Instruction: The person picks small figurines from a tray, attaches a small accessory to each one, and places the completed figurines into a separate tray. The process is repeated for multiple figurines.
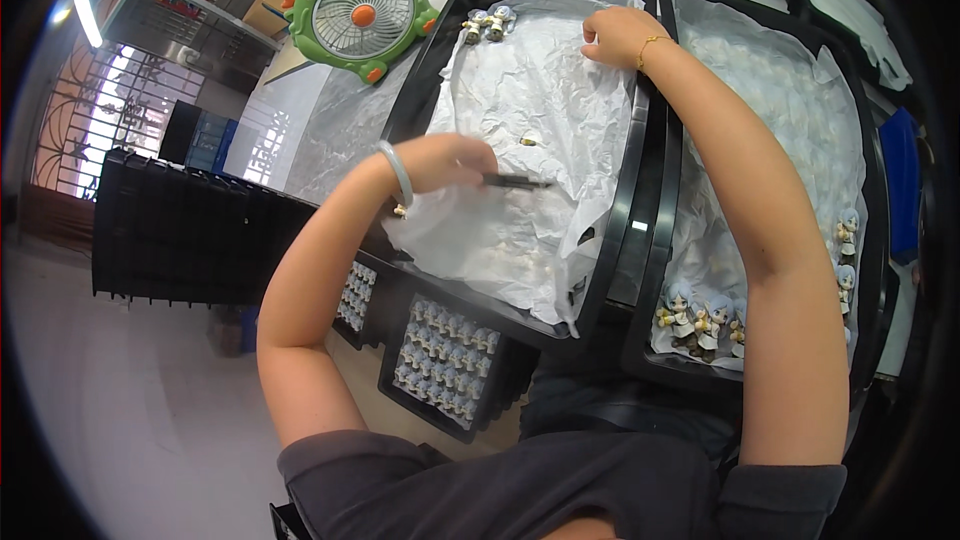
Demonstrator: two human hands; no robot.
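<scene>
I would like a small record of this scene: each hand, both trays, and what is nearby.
Left hand: blurred, at a dark slim tool; grip unclear
Right hand: curled at the white paper, upper right; grip unclear
Left tray: white paper inside, small figurines upper left
Right tray: translucent sheet, more figurines along lower and right edges
Nearby: green fan, upper left

Reaching with the right arm (770, 210) to the tray's (618, 215) far right corner, right hand (618, 37) curled; bending the left arm (325, 260) outward, left hand (450, 162) motion-blurred inside the left edge.
</scene>
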